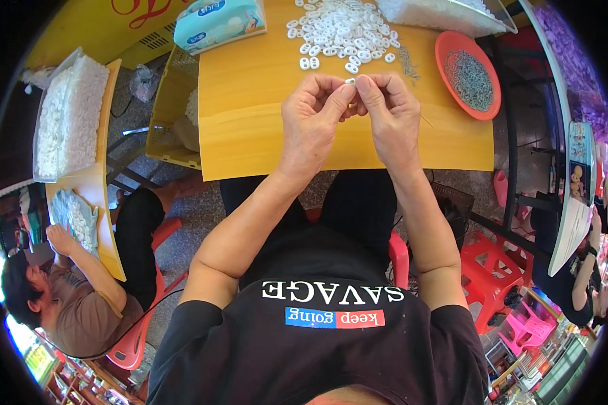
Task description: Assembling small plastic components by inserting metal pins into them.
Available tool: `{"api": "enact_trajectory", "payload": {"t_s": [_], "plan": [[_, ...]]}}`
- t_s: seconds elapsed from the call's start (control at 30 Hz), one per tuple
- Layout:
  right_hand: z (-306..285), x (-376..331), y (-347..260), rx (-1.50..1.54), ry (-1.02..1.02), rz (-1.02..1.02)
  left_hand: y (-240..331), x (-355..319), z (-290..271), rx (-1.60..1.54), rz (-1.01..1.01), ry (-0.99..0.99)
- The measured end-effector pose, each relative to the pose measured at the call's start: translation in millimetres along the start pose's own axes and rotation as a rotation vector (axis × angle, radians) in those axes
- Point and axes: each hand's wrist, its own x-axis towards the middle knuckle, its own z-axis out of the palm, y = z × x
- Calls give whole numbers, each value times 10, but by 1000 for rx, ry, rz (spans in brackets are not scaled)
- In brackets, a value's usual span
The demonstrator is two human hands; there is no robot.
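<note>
My left hand [312, 115] and my right hand [393, 115] meet over the table, thumbs and fingers pinched close together. Between the thumb tips shows a small white oval plastic piece [350, 81] with an opening in it. Both hands grip it; anything else inside the fingers is hidden. Just beyond the fingertips spreads a heap of similar white two-hole plastic pieces [344, 30]. Several thin grey metal pieces [407, 63] lie loose to its right. More fill a red round plate [444, 47]. A thin stick [427, 121] is beside my right hand.
A blue tissue pack [219, 25] lies at the table's [250, 121] far left. A clear bin of white pieces [446, 15] stands far right. Below the table's left edge is a yellow crate [172, 152]. Further left, a seated person [81, 290] works beside another full bin [71, 118].
</note>
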Motion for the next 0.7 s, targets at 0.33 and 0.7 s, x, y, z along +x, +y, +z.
{"api": "enact_trajectory", "payload": {"t_s": [0.33, 0.7], "plan": [[-112, 82, 41, -173, -57, 102, -39, 133, -246, -13, -204, -78], [-48, 12, 80, -433, 24, -188, -32, 69, -154, 27, -145, -65]]}}
